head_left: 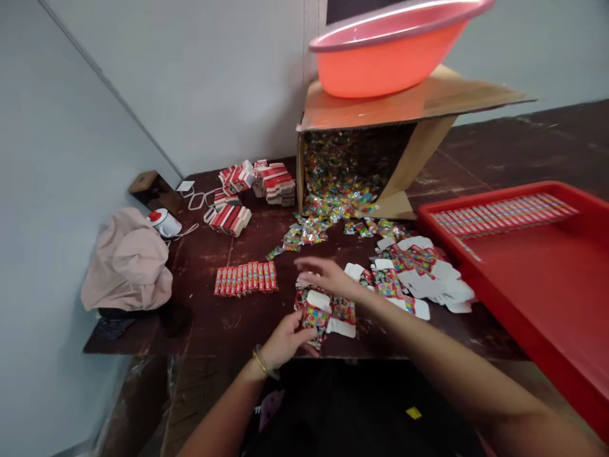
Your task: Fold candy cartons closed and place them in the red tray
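Observation:
My left hand [286, 337] is closed around a small printed carton [316, 315] with its white flap standing open at the top. Just above that carton, my right hand [328, 277] reaches leftward with its fingers apart, and nothing shows in them. More flat printed cartons [343, 310] lie beneath and beside my hands. Beyond the right hand, small clear packets of colourful candy [304, 231] spill across the table from a cardboard box [419, 155] lying on its side. A row of closed red cartons [245, 279] stands to the left of my hands.
A red tray [528, 266] with a row of cartons along its far side fills the right. Unfolded cartons [413, 273] are heaped beside it. An orange basin [385, 60] rests on the cardboard box. Bundled cartons [273, 183], a white mug [166, 224] and pink cloth [130, 263] are leftward.

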Available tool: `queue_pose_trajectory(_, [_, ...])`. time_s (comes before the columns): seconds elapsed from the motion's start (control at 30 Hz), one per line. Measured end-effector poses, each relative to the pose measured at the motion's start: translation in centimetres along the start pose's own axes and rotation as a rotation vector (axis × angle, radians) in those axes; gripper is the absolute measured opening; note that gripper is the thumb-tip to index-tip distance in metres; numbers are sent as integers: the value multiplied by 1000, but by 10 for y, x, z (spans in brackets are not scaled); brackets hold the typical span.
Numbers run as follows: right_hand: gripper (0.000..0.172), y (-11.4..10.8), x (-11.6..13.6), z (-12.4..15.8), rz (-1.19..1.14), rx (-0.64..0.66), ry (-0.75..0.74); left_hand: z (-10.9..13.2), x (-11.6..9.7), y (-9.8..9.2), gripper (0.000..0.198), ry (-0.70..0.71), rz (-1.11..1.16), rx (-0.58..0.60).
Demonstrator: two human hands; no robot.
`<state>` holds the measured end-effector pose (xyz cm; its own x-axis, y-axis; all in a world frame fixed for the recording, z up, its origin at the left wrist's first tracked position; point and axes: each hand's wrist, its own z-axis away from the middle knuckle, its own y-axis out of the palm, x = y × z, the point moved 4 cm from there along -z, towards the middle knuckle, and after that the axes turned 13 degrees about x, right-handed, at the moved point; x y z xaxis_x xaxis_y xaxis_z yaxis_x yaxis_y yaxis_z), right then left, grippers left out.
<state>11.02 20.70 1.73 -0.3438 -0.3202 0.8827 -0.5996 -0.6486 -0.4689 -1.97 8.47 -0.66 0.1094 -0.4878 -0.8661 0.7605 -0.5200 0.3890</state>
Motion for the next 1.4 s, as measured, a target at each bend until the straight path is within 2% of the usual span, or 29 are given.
queue_pose_trajectory(0.03, [33, -13, -10, -17, 200, -96, 59, -7, 1, 3, 46, 34, 66, -27])
queue_pose_trajectory(0.13, [30, -36, -37, -51, 334, -225, 122, -22, 1, 4, 49, 142, 224, -78])
queue_pose_trajectory(0.2, [25, -40, -49, -53, 333, -249, 129, -22, 3, -4, 49, 179, 281, -141])
queue_pose_trajectory(0.3, [25, -34, -54, -31, 292, -260, 146, -11, 9, -23, 49, 145, 308, -224])
queue_pose_trajectory(0.4, [29, -19, -39, 3, 129, -129, 101, -5, 13, -34, 48, 73, 291, -226])
queue_pose_trajectory(0.5, [30, -8, -12, 32, -48, 80, 45, -14, 15, -27, 48, 0, 249, -139])
queue_pose_trajectory(0.67, [15, -15, 17, 55, 123, 201, 75, -34, 13, 2, 55, -45, 130, -62])
queue_pose_trajectory(0.73, [18, -18, 22, 60, 117, 169, 76, -33, 11, 8, 57, -37, 117, -54])
queue_pose_trajectory(0.8, [20, -18, 25, 65, 103, 73, 85, -30, 10, 12, 57, -26, 117, -39])
queue_pose_trajectory(0.93, [21, 0, 30, 73, 125, -48, -55, -26, 10, 11, 51, 9, 143, -85])
queue_pose_trajectory(1.0, [21, 9, 26, 78, 17, -203, -53, -28, 12, 10, 62, 21, 215, -135])
queue_pose_trajectory(1.07, [22, 21, 13, 83, -253, -336, 40, -30, 13, 8, 74, 33, 280, -172])
queue_pose_trajectory(1.1, [23, 30, 5, 85, -444, -344, 92, -32, 14, 8, 76, 38, 296, -185])
queue_pose_trajectory(1.17, [27, 48, -6, 86, -857, -263, 166, -32, 14, 8, 72, 36, 296, -213])
queue_pose_trajectory(1.23, [32, 61, -10, 87, -1174, -156, 200, -32, 14, 9, 68, 19, 281, -226])
queue_pose_trajectory(1.3, [31, 63, -9, 88, -1314, -97, 208, -30, 14, 11, 65, 3, 274, -213])
queue_pose_trajectory(1.4, [28, 58, -7, 89, -1350, -22, 202, -27, 13, 12, 63, -3, 252, -196])
